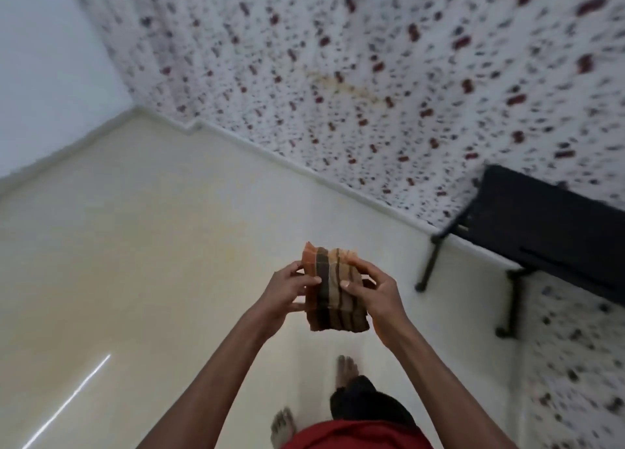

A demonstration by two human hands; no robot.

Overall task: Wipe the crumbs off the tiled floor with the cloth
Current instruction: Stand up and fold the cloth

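Note:
A folded cloth (333,293), striped orange, tan and dark brown, is held up in front of me at chest height. My left hand (287,289) grips its left edge and my right hand (375,293) grips its right side, thumbs on the front face. Far below lies the pale cream tiled floor (152,245). No crumbs can be made out on it at this distance; the picture is blurred. My bare feet (345,371) stand on the floor beneath the cloth.
A white wall with red and dark speckled tiles (372,76) runs along the back and right. A black bench on metal legs (541,218) stands against it at the right. A plain white wall (44,59) closes the left.

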